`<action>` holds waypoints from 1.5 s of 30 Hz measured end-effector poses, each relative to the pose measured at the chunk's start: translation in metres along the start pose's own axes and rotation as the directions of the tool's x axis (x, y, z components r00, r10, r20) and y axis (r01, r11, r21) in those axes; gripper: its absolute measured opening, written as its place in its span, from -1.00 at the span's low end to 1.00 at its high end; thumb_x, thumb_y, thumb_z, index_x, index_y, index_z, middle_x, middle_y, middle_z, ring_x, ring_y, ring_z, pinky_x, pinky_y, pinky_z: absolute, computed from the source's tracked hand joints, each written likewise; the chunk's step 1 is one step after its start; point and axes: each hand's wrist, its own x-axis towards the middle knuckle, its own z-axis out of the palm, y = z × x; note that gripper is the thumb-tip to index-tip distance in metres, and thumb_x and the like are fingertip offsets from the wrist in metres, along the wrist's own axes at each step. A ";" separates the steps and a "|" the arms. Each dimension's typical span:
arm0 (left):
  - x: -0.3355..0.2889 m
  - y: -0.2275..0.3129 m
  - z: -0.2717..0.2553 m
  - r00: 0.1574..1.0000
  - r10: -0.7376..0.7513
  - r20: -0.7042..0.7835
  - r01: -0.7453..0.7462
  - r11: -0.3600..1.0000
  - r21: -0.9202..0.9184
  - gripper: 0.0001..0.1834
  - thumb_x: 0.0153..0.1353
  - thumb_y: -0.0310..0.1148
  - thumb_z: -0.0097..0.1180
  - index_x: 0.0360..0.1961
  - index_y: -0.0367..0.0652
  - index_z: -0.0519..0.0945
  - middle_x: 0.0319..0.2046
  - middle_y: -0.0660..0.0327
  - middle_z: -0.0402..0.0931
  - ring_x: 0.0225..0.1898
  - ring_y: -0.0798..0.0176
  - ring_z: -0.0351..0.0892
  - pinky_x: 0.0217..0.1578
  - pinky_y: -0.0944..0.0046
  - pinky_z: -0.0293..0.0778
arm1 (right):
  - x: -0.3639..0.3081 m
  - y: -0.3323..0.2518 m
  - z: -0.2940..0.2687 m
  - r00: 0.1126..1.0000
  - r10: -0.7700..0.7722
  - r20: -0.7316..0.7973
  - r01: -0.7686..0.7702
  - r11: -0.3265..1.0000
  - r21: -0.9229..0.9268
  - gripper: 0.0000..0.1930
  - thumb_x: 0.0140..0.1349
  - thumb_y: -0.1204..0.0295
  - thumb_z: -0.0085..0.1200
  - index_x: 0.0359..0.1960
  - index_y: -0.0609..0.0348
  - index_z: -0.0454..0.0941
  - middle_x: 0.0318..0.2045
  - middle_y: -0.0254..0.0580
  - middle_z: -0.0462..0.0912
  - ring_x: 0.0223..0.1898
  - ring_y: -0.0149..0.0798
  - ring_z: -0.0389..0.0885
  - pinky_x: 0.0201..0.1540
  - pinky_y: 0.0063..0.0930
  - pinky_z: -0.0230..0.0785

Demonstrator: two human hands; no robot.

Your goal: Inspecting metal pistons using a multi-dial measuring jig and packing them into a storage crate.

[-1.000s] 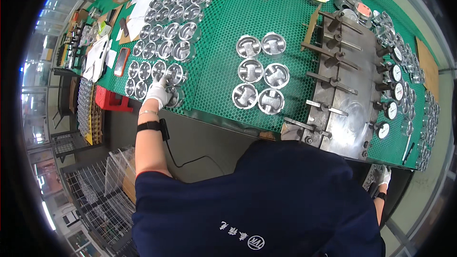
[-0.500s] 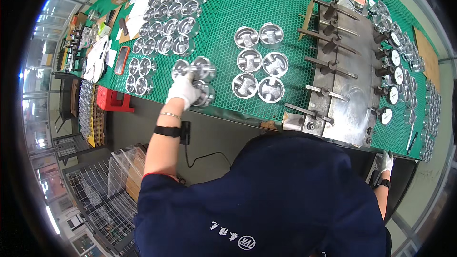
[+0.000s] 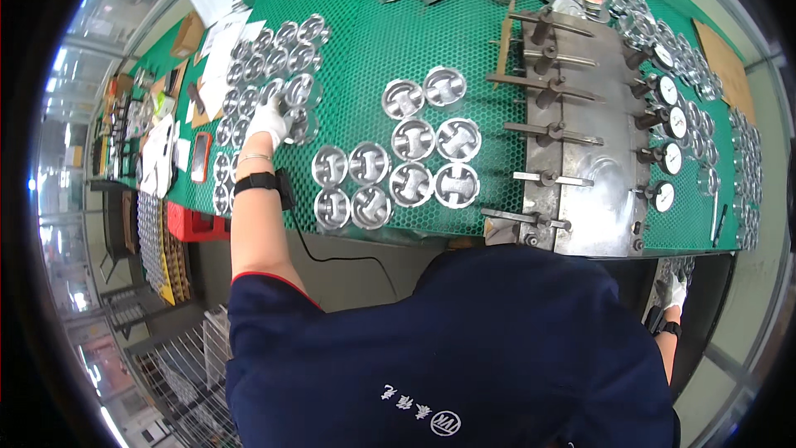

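My left hand [image 3: 269,123], in a white glove, reaches into the near edge of a block of silver pistons [image 3: 276,60] at the left. Its fingers curl around a piston that the glove mostly covers, beside another piston [image 3: 300,127] at the block's near right corner. To its right, several pistons [image 3: 369,164] lie open side up near the table's front edge, against a further group of pistons [image 3: 413,139]. My right hand [image 3: 676,290], also gloved, is below the table's right end at some shiny metal pieces. Its fingers look closed, but what they hold is too small to make out.
A metal fixture [image 3: 593,182] with projecting bars and dial gauges [image 3: 666,90] stands on the right of the green mat [image 3: 356,58]. More pistons [image 3: 746,166] line its far side. A phone [image 3: 201,156] and papers [image 3: 159,158] lie left. A cable [image 3: 332,259] hangs from my left wrist.
My left hand has let go of the pistons near the front edge and moved left to the block. Those pistons now sit beside the middle group. My right hand stays under the table end.
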 end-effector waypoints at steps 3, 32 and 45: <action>0.026 -0.020 0.015 0.991 -0.017 0.136 -0.010 0.980 0.198 -0.16 0.01 -0.24 0.34 0.35 0.02 0.29 0.12 -0.17 0.48 0.14 -0.15 0.51 0.13 0.08 0.45 | -0.003 0.021 -0.011 0.996 0.010 -0.088 0.000 0.994 0.113 -0.38 0.24 0.40 0.14 0.34 -0.13 0.21 0.01 0.04 0.52 0.08 0.08 0.54 -0.16 -0.05 0.58; -0.064 0.147 -0.004 0.984 0.176 0.040 -0.177 0.984 0.022 -0.39 0.03 -0.22 0.30 0.17 -0.03 0.49 0.12 -0.12 0.45 0.16 -0.15 0.47 0.14 0.04 0.44 | -0.041 -0.043 0.032 0.982 -0.167 -0.083 0.161 0.984 -0.075 -0.39 0.32 0.37 0.09 0.37 0.02 0.15 0.13 -0.13 0.45 -0.04 -0.12 0.60 -0.10 -0.25 0.59; -0.254 0.163 0.070 0.998 0.051 0.034 -0.056 0.980 0.193 -0.60 0.11 -0.10 0.29 -0.15 -0.16 0.58 -0.23 -0.03 0.63 -0.12 -0.13 0.62 -0.11 -0.04 0.54 | -0.095 -0.219 0.173 0.681 -0.702 0.209 0.725 0.687 -0.056 -0.48 0.32 0.42 0.10 0.32 0.12 0.33 0.24 -0.09 0.42 0.04 -0.23 0.56 0.03 -0.38 0.50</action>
